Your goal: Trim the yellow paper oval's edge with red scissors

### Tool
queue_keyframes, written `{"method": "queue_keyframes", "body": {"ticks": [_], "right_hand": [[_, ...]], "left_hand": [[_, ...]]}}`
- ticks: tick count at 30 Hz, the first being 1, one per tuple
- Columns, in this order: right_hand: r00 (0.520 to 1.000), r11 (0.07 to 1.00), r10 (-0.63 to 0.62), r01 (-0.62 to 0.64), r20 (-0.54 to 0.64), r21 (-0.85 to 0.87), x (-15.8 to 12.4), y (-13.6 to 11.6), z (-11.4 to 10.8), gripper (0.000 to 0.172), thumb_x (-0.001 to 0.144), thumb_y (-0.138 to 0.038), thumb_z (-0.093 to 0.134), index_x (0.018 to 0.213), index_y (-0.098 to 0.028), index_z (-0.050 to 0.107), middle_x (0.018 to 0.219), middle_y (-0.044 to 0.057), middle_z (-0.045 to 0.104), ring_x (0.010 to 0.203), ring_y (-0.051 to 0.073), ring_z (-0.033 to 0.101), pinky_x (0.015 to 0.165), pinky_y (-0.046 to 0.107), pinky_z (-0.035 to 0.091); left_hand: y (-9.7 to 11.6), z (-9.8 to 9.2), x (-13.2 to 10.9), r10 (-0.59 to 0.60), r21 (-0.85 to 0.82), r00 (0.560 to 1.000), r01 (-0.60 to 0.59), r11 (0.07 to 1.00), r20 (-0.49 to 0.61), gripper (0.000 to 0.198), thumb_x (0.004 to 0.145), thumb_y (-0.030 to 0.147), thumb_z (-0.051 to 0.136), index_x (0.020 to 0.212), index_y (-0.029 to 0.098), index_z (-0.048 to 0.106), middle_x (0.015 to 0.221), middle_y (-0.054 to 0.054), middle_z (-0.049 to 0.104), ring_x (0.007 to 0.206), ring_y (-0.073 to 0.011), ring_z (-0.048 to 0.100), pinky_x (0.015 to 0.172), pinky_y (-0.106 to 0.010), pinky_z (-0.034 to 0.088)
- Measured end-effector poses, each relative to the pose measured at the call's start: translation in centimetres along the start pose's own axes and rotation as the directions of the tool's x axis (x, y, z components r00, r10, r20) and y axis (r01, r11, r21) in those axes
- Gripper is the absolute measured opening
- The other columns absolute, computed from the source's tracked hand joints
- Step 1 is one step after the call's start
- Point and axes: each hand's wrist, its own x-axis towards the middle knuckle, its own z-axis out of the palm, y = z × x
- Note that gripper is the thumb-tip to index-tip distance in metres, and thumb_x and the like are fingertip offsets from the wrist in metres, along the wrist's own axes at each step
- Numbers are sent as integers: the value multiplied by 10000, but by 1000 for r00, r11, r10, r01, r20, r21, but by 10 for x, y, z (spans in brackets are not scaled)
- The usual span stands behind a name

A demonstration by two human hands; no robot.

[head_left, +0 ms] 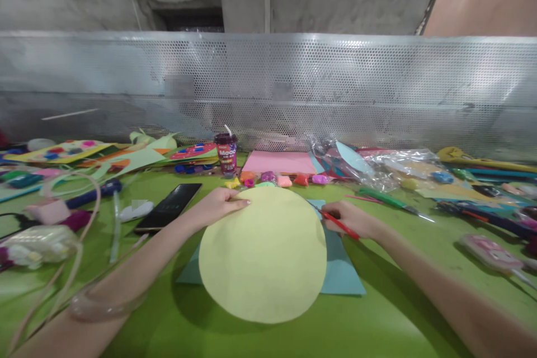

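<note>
A large pale-yellow paper circle (263, 260) is raised and tilted toward me, with its shadow on the table below. My left hand (222, 205) grips its upper left edge, thumb on the front and other fingers partly hidden behind. At its upper right edge, my right hand (346, 218) is closed around a slim red tool (342, 225) with a thin dark tip that meets the paper's rim; its exact kind is unclear. Beneath the circle lies light-blue paper (342, 268), mostly covered.
Behind the circle are small colourful clay packets (284, 180), pink paper (281, 162) and a purple drink cup (227, 156). A black phone (170, 208) lies left. A green pen-like tool (388, 199) rests right, before crumpled clear plastic (377, 168). A cable (94, 201) loops at left.
</note>
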Motion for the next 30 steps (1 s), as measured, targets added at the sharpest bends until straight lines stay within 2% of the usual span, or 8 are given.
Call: {"method": "queue_keyframes", "body": {"ticks": [7, 15, 21, 25, 27, 30], "right_hand": [[1000, 999, -5, 4, -15, -33, 1, 0, 2, 137, 654, -230, 403, 534, -166, 387, 464, -41, 417, 447, 84, 383, 437, 209, 246], [998, 992, -32, 24, -57, -124, 1, 1, -2, 189, 668, -268, 424, 519, -159, 382, 494, -35, 386, 469, 72, 330, 439, 207, 228], [998, 995, 17, -23, -63, -101, -2, -1, -6, 221, 708, -294, 412, 531, -166, 382, 464, -29, 402, 427, 75, 329, 415, 213, 223], [982, 980, -20, -19, -190, -197, 0, 9, -11, 266, 722, -340, 430, 526, -170, 371, 495, -22, 409, 459, 88, 355, 440, 221, 248], [961, 975, -17, -45, -275, -217, 1, 13, -12, 276, 721, -378, 447, 545, -171, 395, 507, -16, 425, 472, 97, 371, 454, 229, 264], [920, 992, 60, -97, -386, -75, 4, 13, -12, 284, 710, -426, 478, 591, -169, 450, 531, 1, 475, 484, 112, 410, 475, 246, 301]], "left_hand": [[0, 0, -1, 7, -8, 1000, -7, 1000, -4, 352, 646, 495, 544, 744, 173, 649, 708, -31, 670, 617, -206, 611, 513, -254, 436], [0, 0, 0, 11, -4, 1000, -11, 1000, 9, 351, 644, 494, 545, 744, 174, 649, 699, -31, 671, 608, -206, 613, 517, -260, 438], [-1, -2, 2, 13, 4, 1000, -13, 1000, -3, 351, 640, 492, 550, 756, 175, 649, 718, -33, 670, 618, -207, 614, 530, -263, 439], [-10, -4, 7, 15, -52, 999, -17, 998, -46, 382, 634, 490, 558, 813, 163, 640, 755, -39, 670, 660, -220, 619, 574, -282, 451], [-12, -4, 9, 27, -135, 995, -39, 990, -91, 378, 639, 470, 566, 847, 159, 619, 786, -42, 672, 711, -229, 621, 604, -292, 459], [-10, -3, 7, 45, -266, 994, -71, 961, -103, 375, 661, 441, 567, 897, 152, 587, 840, -56, 670, 751, -229, 621, 635, -304, 466]]}}
